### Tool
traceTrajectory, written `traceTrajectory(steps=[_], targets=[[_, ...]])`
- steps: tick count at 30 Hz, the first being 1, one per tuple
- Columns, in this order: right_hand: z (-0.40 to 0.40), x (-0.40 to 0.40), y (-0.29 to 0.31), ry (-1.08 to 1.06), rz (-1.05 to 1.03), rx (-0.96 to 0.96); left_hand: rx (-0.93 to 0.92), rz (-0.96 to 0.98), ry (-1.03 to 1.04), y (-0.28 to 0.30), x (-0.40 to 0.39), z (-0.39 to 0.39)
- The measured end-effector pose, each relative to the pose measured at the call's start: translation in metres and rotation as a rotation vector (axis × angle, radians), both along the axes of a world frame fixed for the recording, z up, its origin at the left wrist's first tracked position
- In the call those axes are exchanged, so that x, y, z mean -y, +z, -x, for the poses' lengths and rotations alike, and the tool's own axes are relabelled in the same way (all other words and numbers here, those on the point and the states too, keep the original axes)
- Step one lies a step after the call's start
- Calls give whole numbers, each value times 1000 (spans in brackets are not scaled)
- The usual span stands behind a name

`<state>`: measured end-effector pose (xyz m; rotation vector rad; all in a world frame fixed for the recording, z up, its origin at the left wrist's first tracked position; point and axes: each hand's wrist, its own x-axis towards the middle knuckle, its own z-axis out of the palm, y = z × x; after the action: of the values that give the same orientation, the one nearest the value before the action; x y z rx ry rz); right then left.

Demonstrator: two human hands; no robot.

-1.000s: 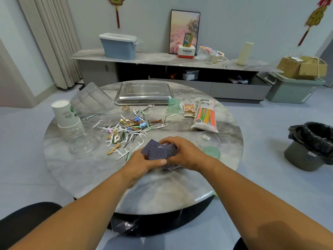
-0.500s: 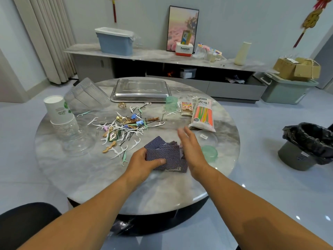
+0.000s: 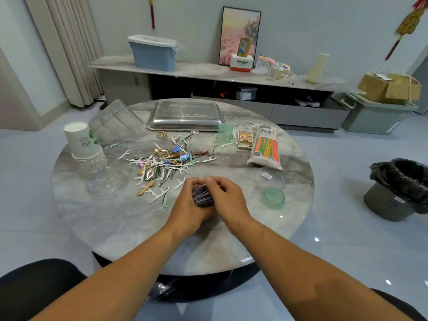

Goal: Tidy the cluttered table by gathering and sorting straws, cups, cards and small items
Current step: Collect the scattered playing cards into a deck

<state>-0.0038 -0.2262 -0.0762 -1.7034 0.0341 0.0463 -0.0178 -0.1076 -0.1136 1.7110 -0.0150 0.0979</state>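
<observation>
A bunch of dark blue playing cards stands squeezed together near the front middle of the round marble table. My left hand grips the bunch from the left and below. My right hand curls round it from the right and top. Just beyond lies a heap of white and green floss picks, hair pins and clips. A packet of coloured straws lies at the right. A stack of paper cups stands at the left.
A steel tray lies upside down at the back, with clear plastic cups on their side beside it. A green cup, a green bowl and a clear lid sit at the right. A black-lined bin stands on the floor.
Half a second ago my right hand was lifted open over the spread cards. Now it has closed on them, and both hands have pressed the fan into one tight bunch.
</observation>
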Motion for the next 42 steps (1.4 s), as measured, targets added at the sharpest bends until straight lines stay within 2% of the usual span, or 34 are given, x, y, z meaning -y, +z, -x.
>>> traceTrajectory(steps=[4,6,8,10,14,17,18,22,25,27,29,32,34,37,38,42], targets=[[-11,12,-6,-289,-64,-239,5,-111,-14,-3,0,0],[-13,16,-9,-295,-129,-334,6,-121,-19,-4,1,-1],[-12,15,-4,-212,-204,-377,25,-118,-12,-5,0,-4],[-10,11,2,-94,-99,-312,41,-119,31,-6,-1,-7],[2,3,0,70,253,80,-10,-80,35,-4,3,-8],[5,1,-10,140,377,138,-37,14,5,-6,7,-6],[4,2,-12,108,356,121,-25,5,-3,-8,6,-7],[-14,10,-10,-168,237,-35,-1,-252,0,-10,2,-8],[-23,17,-6,-278,33,-287,21,-300,-9,-10,3,-6],[-23,16,-7,-282,7,-379,35,-296,-13,-10,4,-5],[-22,12,-6,-255,89,-344,49,-281,20,-10,5,-6],[-20,11,-6,-242,181,-113,64,-292,58,-11,5,-8],[-13,13,-5,-129,267,92,67,-333,30,-10,5,-9],[-4,7,-8,83,554,308,74,-252,-72,-7,9,-8],[-4,6,-11,77,575,309,85,-236,-70,-7,10,-9],[-16,19,-11,-189,367,98,48,-305,25,-11,6,-9]])
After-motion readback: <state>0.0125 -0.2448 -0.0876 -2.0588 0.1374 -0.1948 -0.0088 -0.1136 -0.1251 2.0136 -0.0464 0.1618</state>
